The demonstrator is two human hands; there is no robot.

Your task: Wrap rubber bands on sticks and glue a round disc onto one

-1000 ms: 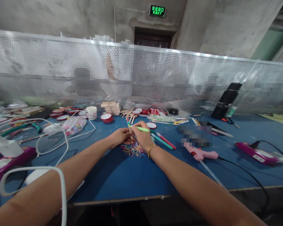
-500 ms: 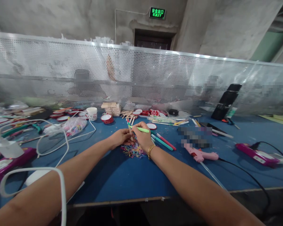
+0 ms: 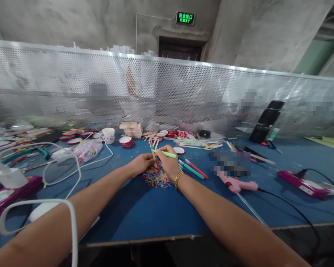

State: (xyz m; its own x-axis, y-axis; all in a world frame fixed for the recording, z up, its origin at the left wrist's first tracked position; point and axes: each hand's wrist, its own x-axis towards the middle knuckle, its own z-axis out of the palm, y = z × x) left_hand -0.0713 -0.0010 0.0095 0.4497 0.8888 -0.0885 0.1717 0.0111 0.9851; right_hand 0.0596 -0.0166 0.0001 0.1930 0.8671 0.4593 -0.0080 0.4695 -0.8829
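My left hand [image 3: 144, 164] pinches a wooden craft stick [image 3: 153, 151] that stands upright, its top coloured red and green. In my right hand [image 3: 168, 163] is a light green marker [image 3: 168, 154], its tip against or very close to the stick. Part of the stick is hidden by my fingers. Below both hands lies a heap of small multicoloured loops [image 3: 158, 181], perhaps rubber bands. Just right of my right hand rest a teal marker [image 3: 192, 170] and a red marker [image 3: 196, 168].
A pink glue gun [image 3: 236, 183] with a cord lies to the right, near a purple power strip [image 3: 303, 183]. White cable [image 3: 75, 218] loops at the left. Behind my hands are a paper cup [image 3: 108, 135], red-rimmed lids [image 3: 126, 141], stacked wood pieces [image 3: 131, 129] and a perforated metal screen [image 3: 183, 92].
Almost nothing differs; the camera view has shifted very slightly. Both hands keep the same hold on the stick and the light green marker.
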